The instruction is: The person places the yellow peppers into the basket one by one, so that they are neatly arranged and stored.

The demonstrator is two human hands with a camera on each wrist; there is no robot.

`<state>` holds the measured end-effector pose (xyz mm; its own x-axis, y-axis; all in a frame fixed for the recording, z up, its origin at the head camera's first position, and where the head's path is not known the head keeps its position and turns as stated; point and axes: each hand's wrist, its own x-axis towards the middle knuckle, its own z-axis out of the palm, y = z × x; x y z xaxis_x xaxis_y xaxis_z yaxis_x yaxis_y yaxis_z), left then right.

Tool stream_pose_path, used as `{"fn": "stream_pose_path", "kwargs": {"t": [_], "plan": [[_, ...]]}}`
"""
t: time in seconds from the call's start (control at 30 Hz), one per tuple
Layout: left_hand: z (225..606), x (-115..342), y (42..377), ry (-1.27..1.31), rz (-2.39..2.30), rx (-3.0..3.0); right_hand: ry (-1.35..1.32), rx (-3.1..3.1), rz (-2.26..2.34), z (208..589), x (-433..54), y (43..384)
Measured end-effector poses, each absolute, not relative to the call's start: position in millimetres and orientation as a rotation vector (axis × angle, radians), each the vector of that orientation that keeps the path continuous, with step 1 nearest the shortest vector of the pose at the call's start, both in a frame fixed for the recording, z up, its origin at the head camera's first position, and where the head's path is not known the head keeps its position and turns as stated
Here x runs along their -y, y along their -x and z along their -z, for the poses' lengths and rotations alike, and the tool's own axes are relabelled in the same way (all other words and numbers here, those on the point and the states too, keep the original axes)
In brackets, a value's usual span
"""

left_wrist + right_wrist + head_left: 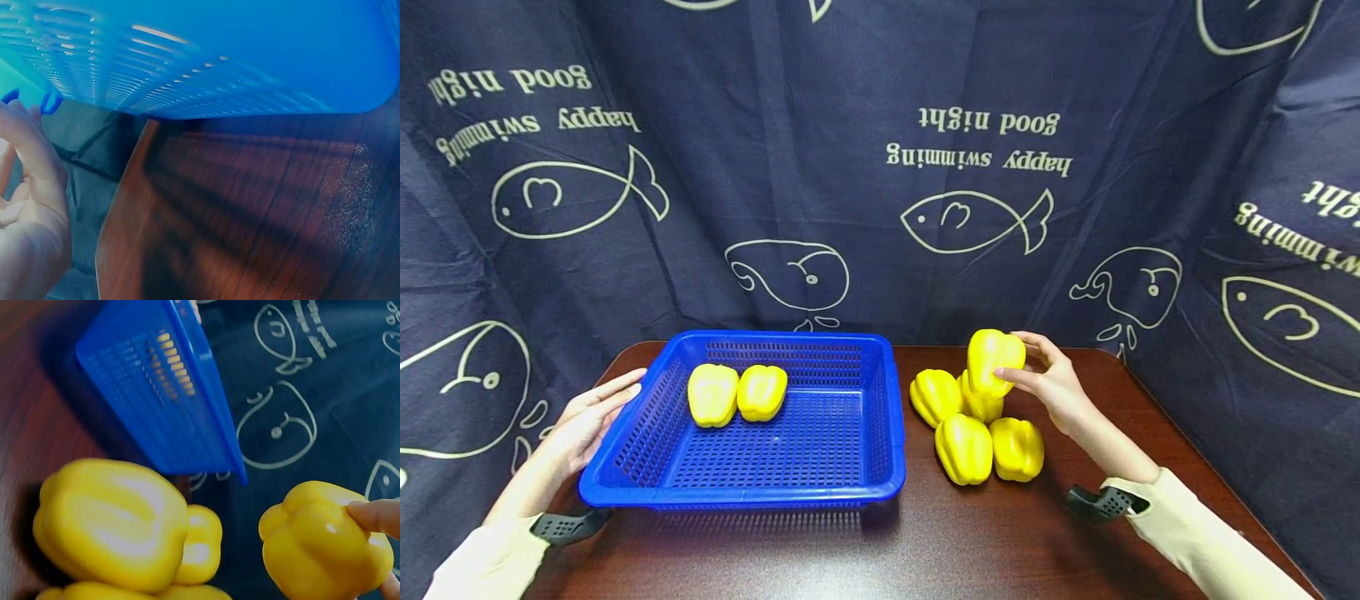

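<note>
My right hand (pixel 1060 389) pinches a yellow bell pepper (pixel 989 358) between thumb and fingers, above a group of other yellow bell peppers (pixel 964 450) on the table. In the right wrist view, the held bell pepper (pixel 322 540) is at lower right, with larger-looking bell peppers (pixel 112 522) at lower left. My left hand (pixel 583 429) grips the left rim of a blue plastic basket (pixel 745 497). Inside that basket, two yellow bell peppers (pixel 712 396) sit side by side toward the back left. The left wrist view shows my left hand (pixel 34 206) beside the basket's slotted wall (pixel 250 56).
A brown wooden table (pixel 940 542) lies under everything. Dark blue cloth (pixel 865 183) printed with fish and whales hangs behind and on both sides. On the table right of the basket, one bell pepper (pixel 981 406) is partly hidden beneath the held one.
</note>
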<state>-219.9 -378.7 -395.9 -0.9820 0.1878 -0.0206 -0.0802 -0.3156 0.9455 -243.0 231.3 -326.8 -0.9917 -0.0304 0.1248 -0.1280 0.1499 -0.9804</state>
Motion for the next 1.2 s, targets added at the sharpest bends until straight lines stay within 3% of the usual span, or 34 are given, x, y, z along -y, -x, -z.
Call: {"fn": "stream_pose_path", "kwargs": {"t": [0.63, 1.2], "plan": [[398.2, 381.2, 221.9, -0.261, -2.416, -1.701, -0.208, 2.474, -1.93, 303.8, -154.3, 252.2], [397.0, 379.3, 221.2, -0.177, -2.38, -1.806, -0.26, 2.504, -2.096, 296.4, -89.4, 256.4]]}}
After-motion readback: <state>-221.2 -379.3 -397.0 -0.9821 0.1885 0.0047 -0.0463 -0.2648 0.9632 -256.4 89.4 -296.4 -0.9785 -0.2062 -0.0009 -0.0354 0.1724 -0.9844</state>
